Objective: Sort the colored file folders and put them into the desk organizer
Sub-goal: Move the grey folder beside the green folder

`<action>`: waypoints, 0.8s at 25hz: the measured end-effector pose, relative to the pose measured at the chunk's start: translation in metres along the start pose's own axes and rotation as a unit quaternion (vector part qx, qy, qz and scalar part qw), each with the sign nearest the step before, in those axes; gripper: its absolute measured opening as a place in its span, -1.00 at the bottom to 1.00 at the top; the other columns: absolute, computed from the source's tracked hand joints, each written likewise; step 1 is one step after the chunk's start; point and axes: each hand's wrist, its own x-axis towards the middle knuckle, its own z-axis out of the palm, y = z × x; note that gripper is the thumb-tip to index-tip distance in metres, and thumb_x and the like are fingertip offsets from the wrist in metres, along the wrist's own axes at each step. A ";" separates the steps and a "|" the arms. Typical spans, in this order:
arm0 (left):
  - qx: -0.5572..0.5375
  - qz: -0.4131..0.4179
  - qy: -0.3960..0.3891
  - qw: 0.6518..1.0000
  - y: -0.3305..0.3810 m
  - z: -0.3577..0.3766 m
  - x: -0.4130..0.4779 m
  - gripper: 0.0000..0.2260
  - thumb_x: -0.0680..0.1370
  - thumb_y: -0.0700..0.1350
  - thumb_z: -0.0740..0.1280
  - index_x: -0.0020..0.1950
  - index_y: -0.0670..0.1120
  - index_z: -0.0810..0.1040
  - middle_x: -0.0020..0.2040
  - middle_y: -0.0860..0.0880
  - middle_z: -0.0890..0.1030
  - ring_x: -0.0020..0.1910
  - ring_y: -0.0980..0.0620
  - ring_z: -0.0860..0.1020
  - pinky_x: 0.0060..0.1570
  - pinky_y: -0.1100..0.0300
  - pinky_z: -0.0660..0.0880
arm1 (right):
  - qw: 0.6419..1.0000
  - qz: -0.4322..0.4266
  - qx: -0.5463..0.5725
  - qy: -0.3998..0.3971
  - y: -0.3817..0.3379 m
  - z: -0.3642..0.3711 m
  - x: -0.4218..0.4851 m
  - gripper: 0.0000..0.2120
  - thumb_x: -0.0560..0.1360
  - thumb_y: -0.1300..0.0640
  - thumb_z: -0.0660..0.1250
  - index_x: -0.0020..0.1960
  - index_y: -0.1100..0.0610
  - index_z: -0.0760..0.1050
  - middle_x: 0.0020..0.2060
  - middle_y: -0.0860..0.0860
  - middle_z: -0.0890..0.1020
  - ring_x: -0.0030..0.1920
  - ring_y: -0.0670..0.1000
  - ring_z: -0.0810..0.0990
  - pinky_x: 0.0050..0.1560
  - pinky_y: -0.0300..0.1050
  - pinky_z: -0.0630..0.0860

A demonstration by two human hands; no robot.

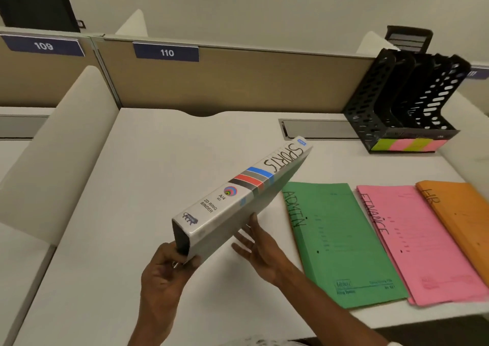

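Observation:
I hold a grey ring binder (pixel 238 195) marked SPORTS above the desk, spine up and tilted toward the far right. My left hand (pixel 164 271) grips its near bottom corner. My right hand (pixel 258 247) supports its underside with fingers spread. On the desk to the right lie a green folder (pixel 341 242) marked ADMIN, a pink folder (pixel 420 245) marked FINANCE and an orange folder (pixel 465 218) marked HR, overlapping slightly. The black desk organizer (pixel 404 99) stands at the far right, its slots holding nothing, with green and pink labels on its front.
The white desk (pixel 132 213) is bounded by a tan partition (pixel 238 81) with signs 109 and 110 at the back and a white divider (pixel 60 144) on the left. A grey cable flap (pixel 320 128) lies beside the organizer.

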 end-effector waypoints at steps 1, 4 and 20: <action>-0.010 0.006 0.003 1.000 0.001 0.001 -0.001 -0.57 0.44 -0.56 0.34 -0.33 -0.02 0.45 -0.16 0.11 0.69 -0.13 0.20 0.63 -0.23 0.33 0.58 | 1.000 -0.013 0.003 0.005 -0.002 -0.003 -0.002 -0.42 0.51 -0.19 0.41 0.42 0.08 0.46 0.38 0.02 0.54 0.38 0.13 0.53 0.37 0.17 0.50; -0.013 0.026 0.014 0.999 0.008 0.007 -0.001 -0.60 0.44 -0.52 0.37 -0.26 -0.04 0.36 -0.21 0.12 0.61 -0.14 0.17 0.59 -0.21 0.31 0.59 | 0.998 -0.045 0.038 0.013 -0.008 -0.007 -0.010 -0.55 0.56 -0.02 0.42 0.39 0.13 0.51 0.34 0.08 0.60 0.34 0.16 0.57 0.35 0.13 0.53; -0.036 -0.231 0.030 0.972 -0.031 -0.055 0.005 -0.67 0.61 -0.06 0.35 0.38 -0.03 0.52 0.31 -0.25 0.57 0.10 -0.19 0.62 -0.12 0.09 0.69 | 0.966 -0.169 -0.143 0.131 -0.038 -0.061 -0.028 -0.61 0.53 0.32 0.42 0.34 0.23 0.48 0.11 0.17 0.68 0.07 0.12 0.68 0.00 -0.04 0.67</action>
